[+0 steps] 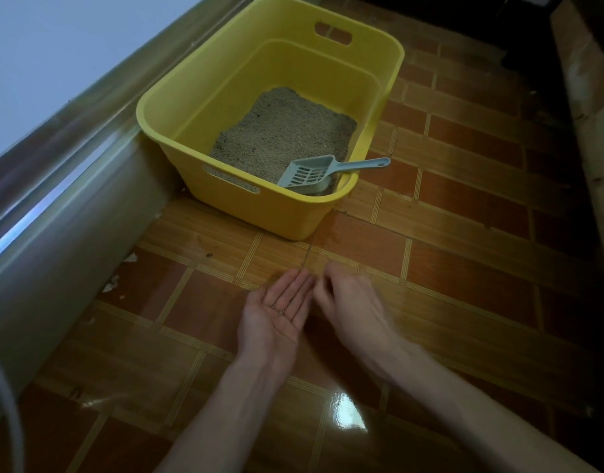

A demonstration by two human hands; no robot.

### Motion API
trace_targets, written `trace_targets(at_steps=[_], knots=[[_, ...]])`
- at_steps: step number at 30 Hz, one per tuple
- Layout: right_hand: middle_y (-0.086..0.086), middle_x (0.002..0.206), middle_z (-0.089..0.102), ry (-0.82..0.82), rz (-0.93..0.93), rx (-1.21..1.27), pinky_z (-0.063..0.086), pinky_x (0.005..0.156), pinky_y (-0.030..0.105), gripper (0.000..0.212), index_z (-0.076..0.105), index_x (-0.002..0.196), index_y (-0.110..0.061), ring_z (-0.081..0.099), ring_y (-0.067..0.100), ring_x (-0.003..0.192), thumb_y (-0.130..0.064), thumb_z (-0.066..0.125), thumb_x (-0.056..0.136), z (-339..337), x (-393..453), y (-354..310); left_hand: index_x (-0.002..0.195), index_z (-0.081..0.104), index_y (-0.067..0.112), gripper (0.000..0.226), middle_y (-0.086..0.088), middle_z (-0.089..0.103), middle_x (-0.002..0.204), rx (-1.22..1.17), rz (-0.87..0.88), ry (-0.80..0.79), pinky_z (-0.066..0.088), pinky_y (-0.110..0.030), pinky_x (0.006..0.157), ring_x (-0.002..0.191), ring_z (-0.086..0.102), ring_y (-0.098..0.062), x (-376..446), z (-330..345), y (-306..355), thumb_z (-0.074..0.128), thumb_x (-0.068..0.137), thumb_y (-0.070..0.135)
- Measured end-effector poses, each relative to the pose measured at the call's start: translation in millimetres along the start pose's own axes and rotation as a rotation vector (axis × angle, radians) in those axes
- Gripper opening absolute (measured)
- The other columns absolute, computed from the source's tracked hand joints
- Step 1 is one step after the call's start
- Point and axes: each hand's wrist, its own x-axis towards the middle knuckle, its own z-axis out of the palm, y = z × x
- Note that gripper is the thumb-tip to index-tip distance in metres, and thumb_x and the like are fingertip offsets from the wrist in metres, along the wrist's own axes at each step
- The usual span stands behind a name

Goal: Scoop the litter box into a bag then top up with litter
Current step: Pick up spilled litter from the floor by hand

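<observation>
No bag shows; grey slotted plastic scoop (309,174) rests in the yellow plastic litter box (205,107) at upper centre, so scooping seems unfinished, while the flat palm-up left hand (278,314) holds a few grains and the loosely curled right hand (348,302) grips nothing visible.

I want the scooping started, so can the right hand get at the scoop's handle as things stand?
Probably yes. The scoop lies in the yellow box with its handle out over the near right rim, uncovered. The right hand holds nothing, with only bare floor between.

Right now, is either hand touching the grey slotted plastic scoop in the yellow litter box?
Apart. The head view shows both the left hand and right hand over floor tiles, well short of the scoop.
</observation>
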Motion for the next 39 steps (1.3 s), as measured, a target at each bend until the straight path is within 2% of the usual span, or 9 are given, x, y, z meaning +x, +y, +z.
trace_targets(at_steps=[2, 4, 6, 10, 15, 19, 22, 32, 39], knots=[[-0.011, 0.065, 0.053, -0.005, -0.038, 0.045, 0.037, 0.049, 0.020, 0.018, 0.045, 0.088, -0.028, 0.052, 0.006, 0.054, -0.033, 0.046, 0.105, 2.5, -7.2, -14.9, 0.119, 0.067, 0.000, 0.054, -0.020, 0.072, 0.122, 0.008, -0.006, 0.018, 0.047, -0.040, 0.109, 0.118, 0.067, -0.029, -0.8, 0.0, -0.5, 0.025, 0.110, 0.032], [-0.008, 0.073, 0.061, -0.001, -0.082, 0.038, 0.050, 0.055, 0.029, 0.016, 0.050, 0.097, -0.025, 0.060, 0.010, 0.061, -0.037, 0.042, 0.105, 5.5, -10.8, -24.3, 0.121, 0.067, 0.001, 0.054, -0.021, 0.072, 0.122, 0.017, -0.028, 0.030, 0.045, -0.042, 0.112, 0.120, 0.066, -0.031, -1.2, -0.4, 0.3, 0.026, 0.110, 0.034], [-0.004, 0.083, 0.067, 0.010, -0.140, -0.026, 0.055, 0.059, 0.035, 0.021, 0.054, 0.108, -0.021, 0.065, 0.015, 0.067, -0.036, 0.040, 0.106, 7.8, -12.0, -28.7, 0.124, 0.067, 0.001, 0.053, -0.020, 0.073, 0.120, 0.026, -0.052, 0.033, 0.048, -0.041, 0.107, 0.116, 0.068, -0.031, -2.8, 0.2, 2.0, 0.027, 0.109, 0.034], [-0.001, 0.091, 0.067, 0.005, -0.237, -0.109, 0.048, 0.056, 0.030, 0.026, 0.055, 0.119, -0.018, 0.065, 0.017, 0.071, -0.033, 0.038, 0.105, 6.4, -12.4, -32.5, 0.121, 0.067, 0.000, 0.052, -0.018, 0.076, 0.114, 0.016, -0.059, 0.011, 0.052, -0.037, 0.096, 0.106, 0.074, -0.027, -5.7, 3.0, 4.9, 0.028, 0.108, 0.031], [-0.016, 0.072, 0.052, 0.075, -0.217, -0.035, 0.029, 0.050, 0.009, 0.017, 0.057, 0.093, -0.028, 0.046, 0.002, 0.056, -0.036, 0.047, 0.105, 0.4, -9.1, -23.7, 0.115, 0.068, 0.001, 0.049, -0.019, 0.075, 0.114, 0.004, -0.051, -0.013, 0.053, -0.036, 0.096, 0.103, 0.073, -0.026, -4.8, 0.4, 6.9, 0.029, 0.109, 0.030], [-0.013, 0.061, 0.049, 0.230, -0.066, -0.088, 0.038, 0.046, 0.011, 0.025, 0.047, 0.082, -0.026, 0.047, 0.002, 0.047, -0.035, 0.043, 0.106, -4.2, 18.3, 16.9, 0.118, 0.065, -0.003, 0.050, -0.020, 0.075, 0.115, -0.041, -0.023, -0.039, 0.053, -0.036, 0.096, 0.106, 0.074, -0.028, -6.2, -3.3, 11.7, 0.026, 0.109, 0.028], [0.001, 0.069, 0.060, 0.146, 0.044, -0.323, 0.049, 0.049, 0.035, 0.033, 0.048, 0.094, -0.021, 0.057, 0.023, 0.053, -0.042, 0.027, 0.108, -5.7, 54.0, 50.5, 0.121, 0.063, -0.004, 0.051, -0.021, 0.074, 0.116, -0.062, -0.012, -0.030, 0.054, -0.037, 0.095, 0.106, 0.074, -0.029, -6.7, -9.2, 18.1, 0.026, 0.109, 0.028], [0.006, 0.097, 0.066, -0.020, -0.346, -0.617, 0.035, 0.043, 0.027, 0.055, 0.051, 0.119, -0.023, 0.063, 0.023, 0.061, -0.059, 0.014, 0.102, 8.5, 115.9, 71.7, 0.119, 0.064, -0.005, 0.050, -0.021, 0.075, 0.113, -0.072, 0.016, -0.008, 0.054, -0.037, 0.093, 0.100, 0.076, -0.028, -10.1, -14.5, 27.2, 0.027, 0.109, 0.026], [0.004, 0.090, 0.060, -0.157, -0.489, -0.598, 0.036, 0.047, 0.027, 0.058, 0.042, 0.120, -0.025, 0.046, 0.017, 0.053, -0.072, 0.016, 0.097, 3.8, 93.8, 67.0, 0.118, 0.065, -0.005, 0.048, -0.020, 0.076, 0.112, -0.084, 0.026, -0.007, 0.054, -0.036, 0.091, 0.099, 0.076, -0.027, -9.3, -14.9, 28.7, 0.029, 0.108, 0.025]])
